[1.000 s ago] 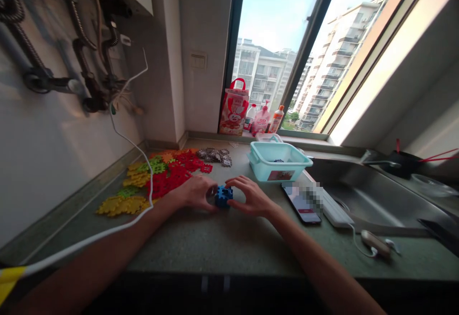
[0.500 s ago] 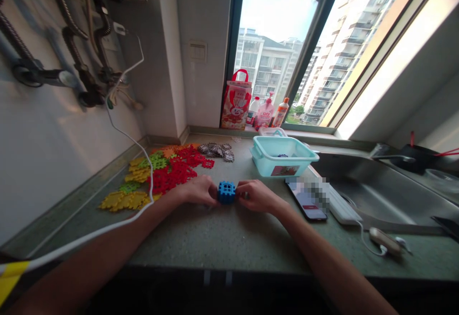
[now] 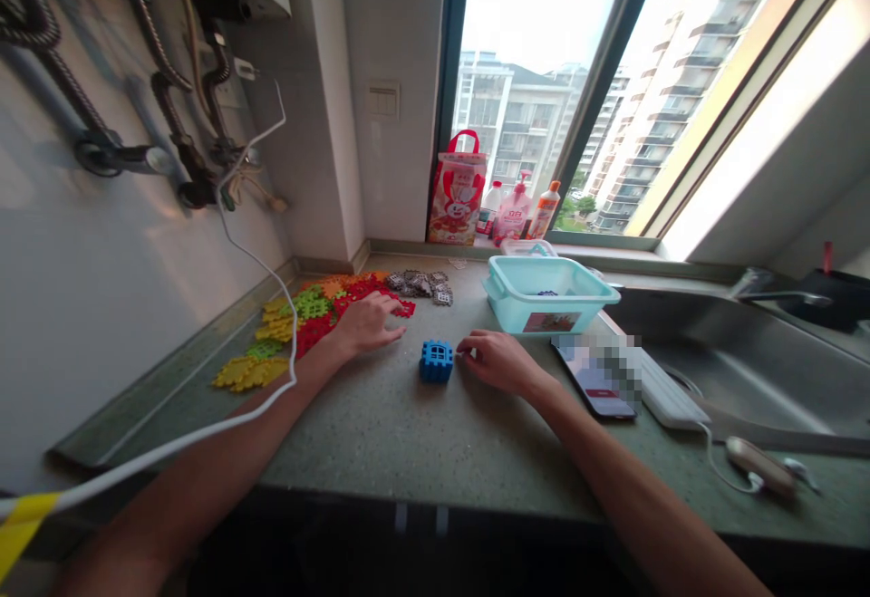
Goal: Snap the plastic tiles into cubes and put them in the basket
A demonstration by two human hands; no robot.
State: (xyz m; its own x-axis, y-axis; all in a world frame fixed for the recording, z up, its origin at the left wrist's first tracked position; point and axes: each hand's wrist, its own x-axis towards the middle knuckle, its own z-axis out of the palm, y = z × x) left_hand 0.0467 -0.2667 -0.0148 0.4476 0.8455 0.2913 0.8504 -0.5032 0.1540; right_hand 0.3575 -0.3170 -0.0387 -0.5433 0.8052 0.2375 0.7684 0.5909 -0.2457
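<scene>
A blue cube [image 3: 436, 361] built from interlocking plastic panels, with a window pattern on top, stands on the countertop [image 3: 381, 452]. My left hand [image 3: 369, 323] is away from the cube, fingers apart and holding nothing. It reaches over the edge of the red interlocking panels [image 3: 317, 334], partly covering them; whether it touches them I cannot tell. Just right of the cube is my right hand [image 3: 499, 360], its fingers loosely bent with nothing visible in them. A small gap seems to separate its fingertips from the cube.
Yellow panels [image 3: 250, 373], green panels [image 3: 313, 303] and grey panels [image 3: 414, 284] lie nearby. A turquoise tub [image 3: 544, 280] stands behind my right hand. To the right are a phone [image 3: 594, 389], a white power strip [image 3: 670, 393] and the sink [image 3: 768, 361]. A white cable [image 3: 294, 343] crosses my left arm.
My left hand has let go of the blue cube and moved left and away toward the red panels. My right hand has drawn slightly off the cube, which stays on the counter.
</scene>
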